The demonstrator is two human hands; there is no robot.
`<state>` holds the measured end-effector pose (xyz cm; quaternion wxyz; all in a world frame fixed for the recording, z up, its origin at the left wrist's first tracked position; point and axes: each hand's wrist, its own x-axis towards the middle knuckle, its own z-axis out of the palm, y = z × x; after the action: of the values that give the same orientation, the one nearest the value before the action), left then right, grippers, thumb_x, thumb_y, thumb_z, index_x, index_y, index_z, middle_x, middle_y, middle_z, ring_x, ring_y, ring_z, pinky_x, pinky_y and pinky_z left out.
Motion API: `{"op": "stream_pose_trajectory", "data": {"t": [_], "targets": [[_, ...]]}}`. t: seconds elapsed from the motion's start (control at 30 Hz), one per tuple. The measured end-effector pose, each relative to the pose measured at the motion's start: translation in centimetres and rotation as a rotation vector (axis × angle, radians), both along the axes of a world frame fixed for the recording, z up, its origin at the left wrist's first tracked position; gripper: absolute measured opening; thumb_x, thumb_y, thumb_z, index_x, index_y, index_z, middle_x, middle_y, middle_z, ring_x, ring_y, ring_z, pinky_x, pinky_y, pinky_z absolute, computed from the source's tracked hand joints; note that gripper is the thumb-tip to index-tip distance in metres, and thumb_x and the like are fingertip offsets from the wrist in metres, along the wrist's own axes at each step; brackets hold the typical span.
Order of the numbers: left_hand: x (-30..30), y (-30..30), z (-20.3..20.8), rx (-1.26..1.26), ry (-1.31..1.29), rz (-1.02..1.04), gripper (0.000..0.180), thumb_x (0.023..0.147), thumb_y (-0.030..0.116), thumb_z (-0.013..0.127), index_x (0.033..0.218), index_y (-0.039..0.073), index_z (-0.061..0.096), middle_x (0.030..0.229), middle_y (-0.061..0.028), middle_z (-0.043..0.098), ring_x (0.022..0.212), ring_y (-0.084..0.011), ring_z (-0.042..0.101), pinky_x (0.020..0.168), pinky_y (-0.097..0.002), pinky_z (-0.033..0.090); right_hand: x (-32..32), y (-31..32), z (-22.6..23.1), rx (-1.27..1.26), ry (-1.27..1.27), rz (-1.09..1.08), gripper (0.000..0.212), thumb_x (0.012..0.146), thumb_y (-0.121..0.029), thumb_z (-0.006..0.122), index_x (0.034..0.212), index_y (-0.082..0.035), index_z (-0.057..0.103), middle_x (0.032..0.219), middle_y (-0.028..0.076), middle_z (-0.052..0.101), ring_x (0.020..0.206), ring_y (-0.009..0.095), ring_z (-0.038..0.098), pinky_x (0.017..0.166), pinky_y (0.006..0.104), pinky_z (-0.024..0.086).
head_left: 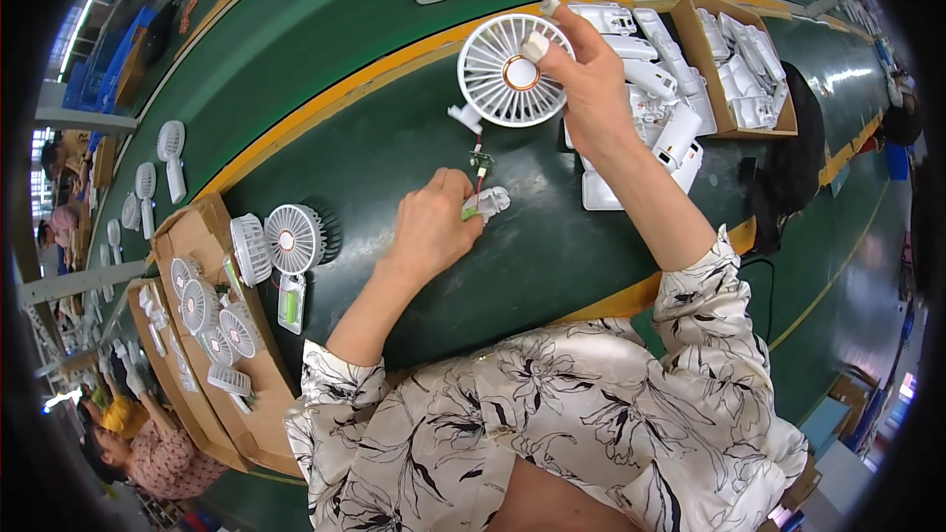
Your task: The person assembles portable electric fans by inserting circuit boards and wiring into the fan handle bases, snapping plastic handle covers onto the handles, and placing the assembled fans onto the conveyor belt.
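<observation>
My right hand [596, 89], with white covers on the thumb and a fingertip, grips the rim of a round white fan head [490, 103]. Below the fan head hangs a short white neck piece [465, 119], from which thin wires run to a small green circuit board [481, 164]. Lower down, my left hand [434, 222] is closed, its fingers pinched on a small green cylinder like a battery [470, 212]. Beside those fingertips lies a small whitish-grey part [491, 201], whose kind is unclear. The fingers partly hide the green cylinder.
White plastic handle shells [645, 79] lie piled at the right, beside a cardboard box [734, 128] of more shells. At the left, fan heads [294, 239] stand next to a cardboard box [266, 414] holding several others. Beyond a yellow edge runs a green belt [325, 69] carrying fans.
</observation>
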<state>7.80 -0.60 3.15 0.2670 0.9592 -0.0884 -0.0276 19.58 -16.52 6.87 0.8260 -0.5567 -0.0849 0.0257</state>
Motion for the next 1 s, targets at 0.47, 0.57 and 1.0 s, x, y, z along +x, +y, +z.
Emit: {"op": "stream_pose_trajectory", "data": {"t": [0.47,0.57,1.0], "targets": [[-6.2,1.2,-2.1,-1.996,0.620,0.356,0.041,0.085,0.030,0.046,0.113,0.000,0.044,0.101,-0.0148,0.056,0.088,-0.0265,0.059,0.073,-0.0400,0.050,-6.3,2.0,0.8,-0.025,0.432,0.441,0.043,0.079,-0.010,0.058,0.117,0.003,0.045,0.104,0.008,0.055,0.090,0.013,0.055,0.078,0.0264,0.045],[-6.6,1.1,-3.3,-1.724,0.561,0.694,0.025,0.086,0.013,0.049,0.107,0.001,0.049,0.096,-0.0106,0.059,0.081,-0.0204,0.061,0.067,-0.0328,0.053,-6.4,2.8,0.5,-0.122,0.482,0.513,0.039,0.080,-0.011,0.057,0.115,0.003,0.047,0.101,0.008,0.057,0.087,0.013,0.056,0.076,0.0259,0.046],[-6.7,0.6,-1.0,-1.373,0.500,0.526,0.034,0.075,0.000,0.041,0.108,0.000,0.048,0.085,-0.0100,0.058,0.061,-0.0173,0.060,0.057,-0.0276,0.049,-4.8,6.6,-3.9,-0.320,0.171,0.417,0.025,0.081,-0.012,0.054,0.101,0.003,0.056,0.083,0.006,0.060,0.072,0.008,0.055,0.062,0.0215,0.046]]}}
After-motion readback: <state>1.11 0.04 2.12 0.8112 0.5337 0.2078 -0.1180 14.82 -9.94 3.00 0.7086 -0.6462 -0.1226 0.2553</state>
